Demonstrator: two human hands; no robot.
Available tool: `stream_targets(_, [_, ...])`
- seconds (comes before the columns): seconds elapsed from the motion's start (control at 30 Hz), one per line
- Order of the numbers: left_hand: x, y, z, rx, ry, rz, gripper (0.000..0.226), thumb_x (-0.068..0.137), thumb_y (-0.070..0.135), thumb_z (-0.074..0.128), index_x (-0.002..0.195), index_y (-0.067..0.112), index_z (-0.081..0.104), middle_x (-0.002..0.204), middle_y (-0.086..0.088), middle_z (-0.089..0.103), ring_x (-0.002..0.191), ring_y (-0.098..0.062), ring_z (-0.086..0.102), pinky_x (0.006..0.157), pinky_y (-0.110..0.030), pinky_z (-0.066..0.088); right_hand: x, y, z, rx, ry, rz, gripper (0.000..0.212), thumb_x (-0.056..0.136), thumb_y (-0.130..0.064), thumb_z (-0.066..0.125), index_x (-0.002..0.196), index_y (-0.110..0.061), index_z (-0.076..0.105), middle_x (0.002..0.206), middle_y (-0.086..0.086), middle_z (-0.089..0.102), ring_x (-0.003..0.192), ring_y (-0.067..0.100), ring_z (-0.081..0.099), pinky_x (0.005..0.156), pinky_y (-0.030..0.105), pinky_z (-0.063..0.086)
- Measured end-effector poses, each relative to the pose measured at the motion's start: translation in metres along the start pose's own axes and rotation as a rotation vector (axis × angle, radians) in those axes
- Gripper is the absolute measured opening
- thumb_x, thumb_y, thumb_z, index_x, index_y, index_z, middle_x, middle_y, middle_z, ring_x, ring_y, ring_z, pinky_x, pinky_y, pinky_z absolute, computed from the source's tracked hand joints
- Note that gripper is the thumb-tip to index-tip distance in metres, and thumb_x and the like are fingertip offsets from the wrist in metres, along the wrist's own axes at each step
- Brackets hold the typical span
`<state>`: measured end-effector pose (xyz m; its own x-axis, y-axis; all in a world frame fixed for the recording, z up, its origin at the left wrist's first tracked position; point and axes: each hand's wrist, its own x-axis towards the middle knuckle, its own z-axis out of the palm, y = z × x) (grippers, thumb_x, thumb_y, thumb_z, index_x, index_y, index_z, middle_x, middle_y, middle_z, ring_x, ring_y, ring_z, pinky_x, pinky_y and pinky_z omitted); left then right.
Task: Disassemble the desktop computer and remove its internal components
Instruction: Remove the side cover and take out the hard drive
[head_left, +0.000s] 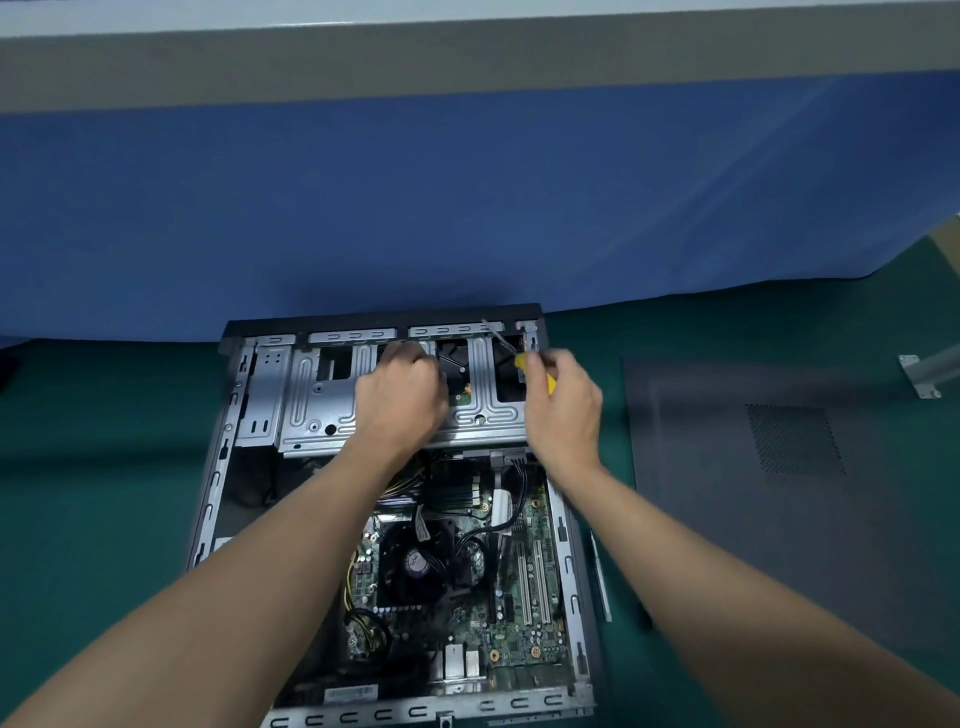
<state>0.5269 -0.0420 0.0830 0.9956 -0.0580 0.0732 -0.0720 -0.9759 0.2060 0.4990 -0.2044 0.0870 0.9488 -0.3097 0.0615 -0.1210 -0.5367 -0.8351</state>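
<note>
An open desktop computer case (218, 467) lies flat on the green mat. Its green motherboard (519, 623) with a black CPU fan (415, 561) fills the near half. A silver metal drive cage (306, 405) spans the far half. My left hand (402, 397) rests on the cage's middle, fingers curled down into an opening; what they touch is hidden. My right hand (563, 410) grips a yellow-handled screwdriver (522, 361), its shaft pointing up-left toward the case's far right corner.
The removed dark side panel (753, 493) lies flat on the mat to the right of the case. A thin metal strip (602, 582) lies between them. A blue partition (467, 208) rises just behind the case. A metal bracket (924, 371) sits at far right.
</note>
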Motion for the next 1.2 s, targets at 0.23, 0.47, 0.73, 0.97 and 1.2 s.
stream_targets(0.23, [0.01, 0.005, -0.008, -0.095, -0.15, -0.113, 0.014, 0.082, 0.03, 0.071, 0.087, 0.017, 0.072, 0.091, -0.004, 0.067, 0.085, -0.027, 0.064, 0.074, -0.038, 0.054, -0.009, 0.005, 0.009, -0.151, 0.015, -0.175, 0.027, 0.1, -0.026, 0.045, 0.108, -0.003, 0.058, 0.103, 0.011, 0.063, 0.087, 0.029, 0.06, 0.073, 0.037, 0.045])
stream_targets(0.47, [0.003, 0.004, -0.007, -0.102, -0.174, -0.116, 0.015, 0.092, 0.021, 0.062, 0.098, 0.012, 0.074, 0.085, -0.01, 0.071, 0.077, -0.028, 0.065, 0.072, -0.038, 0.056, -0.01, 0.009, 0.008, -0.11, -0.018, -0.133, 0.031, 0.101, -0.03, 0.044, 0.114, -0.005, 0.057, 0.107, 0.008, 0.063, 0.093, 0.026, 0.06, 0.078, 0.035, 0.043])
stream_targets(0.73, [-0.009, 0.029, -0.023, -0.86, -0.095, -0.498, 0.007, 0.086, 0.011, 0.071, 0.092, 0.009, 0.074, 0.079, 0.002, 0.072, 0.072, -0.017, 0.071, 0.07, -0.037, 0.061, 0.009, -0.013, -0.033, 0.992, -0.323, 0.6, 0.041, 0.101, -0.039, 0.042, 0.097, -0.004, 0.062, 0.066, -0.001, 0.048, 0.047, 0.008, 0.036, 0.045, 0.023, 0.032])
stream_targets(0.97, [-0.028, 0.085, -0.039, -1.989, -0.408, -0.797, 0.024, 0.081, 0.01, 0.065, 0.1, -0.004, 0.06, 0.072, -0.011, 0.064, 0.054, -0.014, 0.058, 0.047, -0.021, 0.05, -0.019, -0.015, -0.072, 1.534, -0.728, 0.578, 0.017, 0.092, -0.011, 0.053, 0.105, -0.003, 0.06, 0.083, 0.007, 0.055, 0.067, 0.016, 0.052, 0.063, 0.028, 0.049])
stream_targets(1.2, [-0.039, 0.11, -0.034, -2.059, -0.484, -0.827, 0.005, 0.073, 0.004, 0.071, 0.069, 0.002, 0.073, 0.08, -0.012, 0.068, 0.068, -0.015, 0.066, 0.063, -0.022, 0.057, -0.018, 0.007, -0.083, 0.614, -0.192, 0.292, 0.013, 0.086, -0.007, 0.066, 0.086, -0.02, 0.067, 0.069, -0.011, 0.064, 0.059, 0.002, 0.056, 0.057, 0.016, 0.042])
